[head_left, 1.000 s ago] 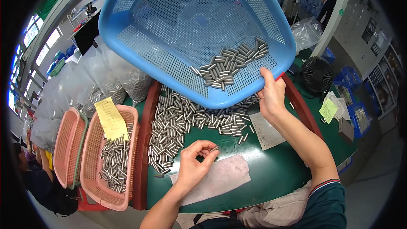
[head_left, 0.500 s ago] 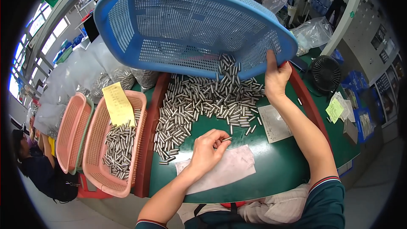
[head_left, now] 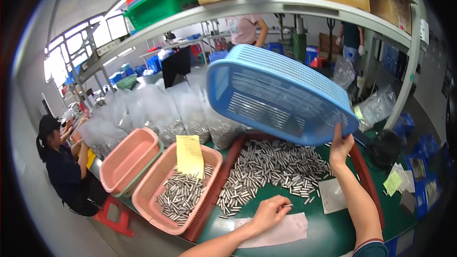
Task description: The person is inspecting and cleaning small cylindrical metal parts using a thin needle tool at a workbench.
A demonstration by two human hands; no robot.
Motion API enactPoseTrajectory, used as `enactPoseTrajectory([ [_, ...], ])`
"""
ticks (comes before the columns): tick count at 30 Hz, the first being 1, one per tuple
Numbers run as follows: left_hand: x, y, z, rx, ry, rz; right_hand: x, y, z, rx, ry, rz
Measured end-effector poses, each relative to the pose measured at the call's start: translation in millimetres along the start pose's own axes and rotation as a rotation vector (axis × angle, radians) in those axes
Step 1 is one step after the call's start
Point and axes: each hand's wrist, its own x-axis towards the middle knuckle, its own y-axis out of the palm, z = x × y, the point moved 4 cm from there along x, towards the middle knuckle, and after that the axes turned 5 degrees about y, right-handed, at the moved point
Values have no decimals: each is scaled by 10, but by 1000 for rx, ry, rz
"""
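A blue perforated plastic basket (head_left: 304, 74) hangs tilted above the green table, its opening turned toward me and down. My right hand (head_left: 340, 150) grips its right end, fingers partly hidden by the rim. Under it, short shiny metal pins (head_left: 281, 166) lie heaped on the table. My left hand (head_left: 269, 213) is closed, with one metal pin (head_left: 287, 205) between thumb and fingers. It hovers over or rests on a pale cloth (head_left: 281, 234); I cannot tell which. A paper sheet (head_left: 332, 195) lies by my right forearm.
Dark red rails (head_left: 209, 209) border the work area. At left stand a pink basket (head_left: 143, 200) partly filled with pins under a yellow note (head_left: 189, 156), another pink basket (head_left: 128, 159), and bulging clear bags (head_left: 166, 114). A black fan (head_left: 384, 147) is at right; a co-worker (head_left: 64, 166) sits far left.
The view has tilted up and shifted left. The blue basket has swung up off the heap; pins that were pouring from its lower edge now lie on the table. My left hand still holds its pin.
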Motion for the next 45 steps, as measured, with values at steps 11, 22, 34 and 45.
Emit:
enactPoseTrajectory([
  [11, 32, -60, -63, -16, 77, -55, 83, 80, 137, 117, 302, 63],
  [22, 14, -119, -58, -49, 101, -107, -145, 435, 664, 123, 727, 322],
  [34, -12, -167, -193, -80, 177, -126, -803, 1233, 1162, 135, 1081, 721],
  [45, -121, -79, -275, -202, 276, -104, -699, 2727, 2156, 322, 924, 857],
])
